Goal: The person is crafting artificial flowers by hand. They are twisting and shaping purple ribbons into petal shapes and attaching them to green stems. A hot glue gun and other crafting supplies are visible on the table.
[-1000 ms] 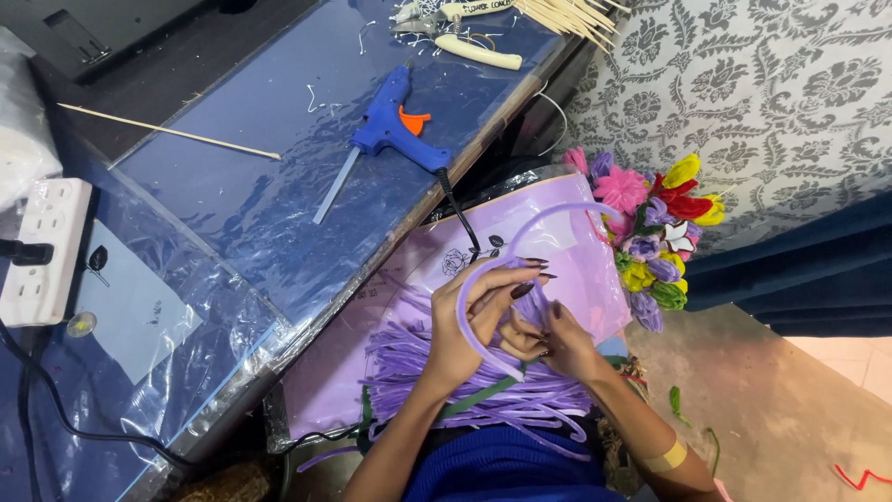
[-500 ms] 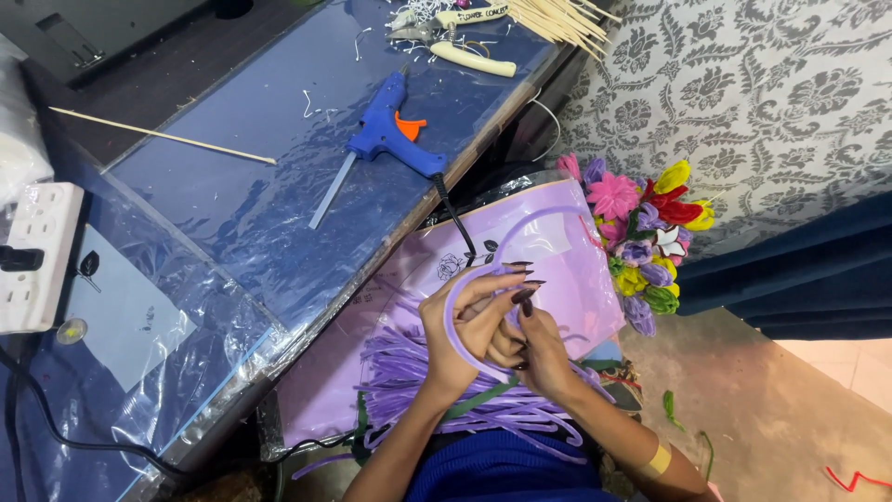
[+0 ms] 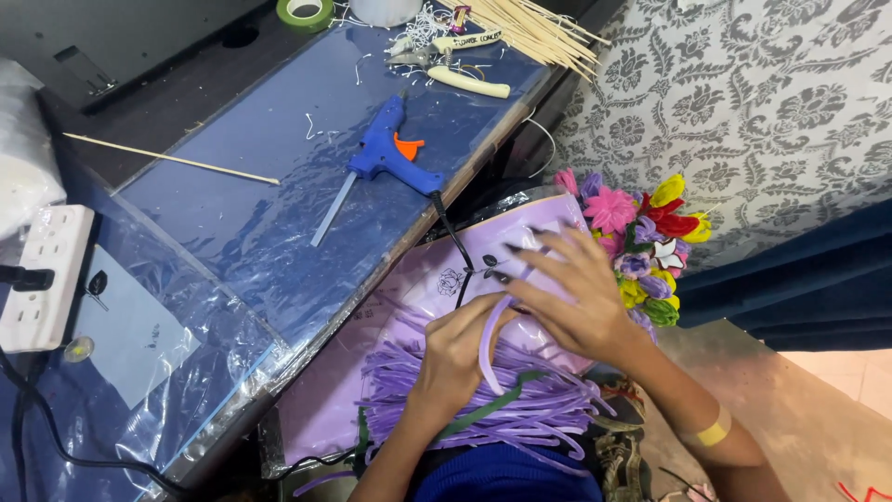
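My left hand grips a curved purple foam strip just above a heap of purple foam strips in my lap. My right hand lies spread over the strip's upper part, fingers apart, pressing it where it bends. Both hands are over a lilac plastic bag that holds the strips. A green strip crosses the heap below my left hand.
A blue glue gun lies on the plastic-covered blue table, its cord running down toward my hands. A bunch of coloured foam flowers stands right of my hands. Wooden sticks, pliers, green tape and a white power strip sit around.
The purple strip was held up as a loop; now it is lower and my right hand has opened and spread over it. The view has shifted closer.
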